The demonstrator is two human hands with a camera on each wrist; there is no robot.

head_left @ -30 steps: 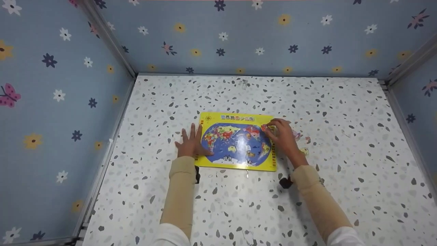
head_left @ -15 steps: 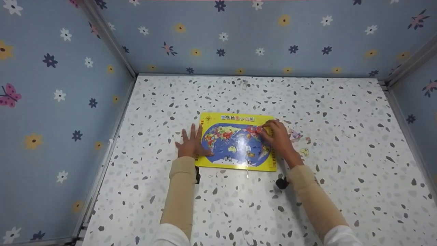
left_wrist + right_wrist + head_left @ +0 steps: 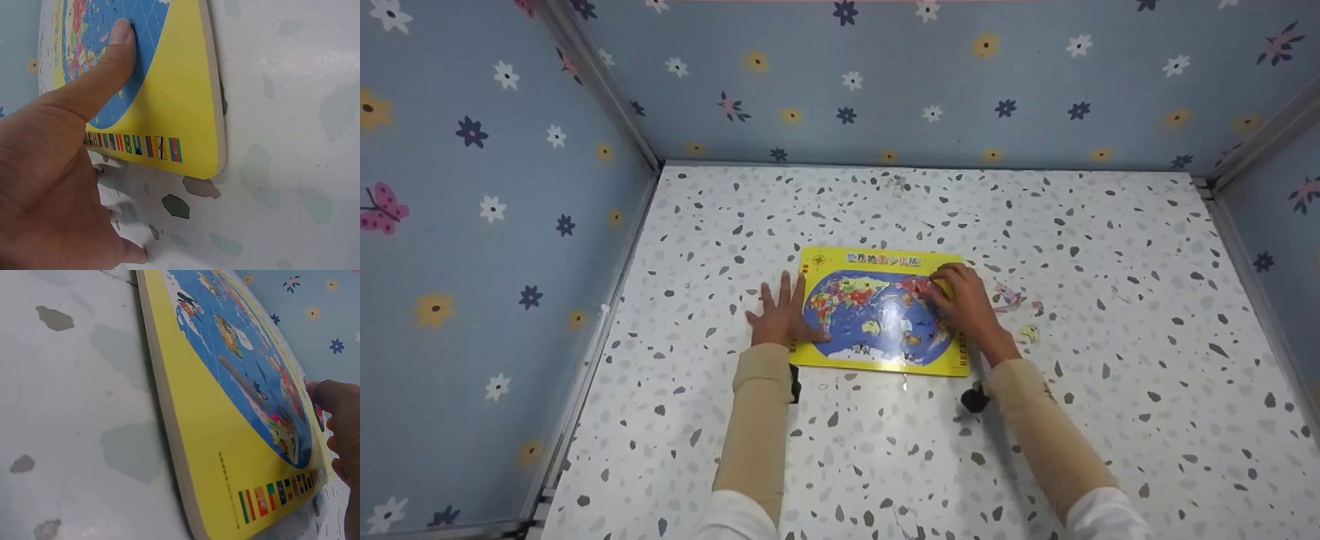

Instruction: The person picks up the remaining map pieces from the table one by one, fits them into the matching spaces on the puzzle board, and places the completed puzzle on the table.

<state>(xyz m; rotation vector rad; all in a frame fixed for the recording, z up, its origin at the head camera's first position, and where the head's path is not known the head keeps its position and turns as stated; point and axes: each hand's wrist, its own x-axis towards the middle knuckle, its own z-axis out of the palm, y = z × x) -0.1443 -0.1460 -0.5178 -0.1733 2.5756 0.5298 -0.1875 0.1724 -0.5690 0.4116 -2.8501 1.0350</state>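
in the last second, the right hand [image 3: 964, 300] has moved a little to the left over the far right part of the world map board [image 3: 847, 330], and the small red piece [image 3: 319, 416] went with it, from the right end of the map to beside the red land there. for the work in hand, i judge this means the piece is now near a matching colour, but it does not seem to be pressed flat; in the right wrist view it looks tilted under the fingers. the board lies flat in the middle of the desk [image 3: 1147, 337]. the right hand pinches the piece between thumb and fingertips, with the wrist over the board's right edge. the left hand [image 3: 778, 319] did not change place: its fingers are spread apart on the desk at the left edge, and the thumb rests on the board, probably to keep it steady. on the right, the pink and purple piece [image 3: 1006, 296], the tiny reddish piece [image 3: 1038, 307] and the yellow-green piece [image 3: 1029, 333] lie loose, apart from the board.
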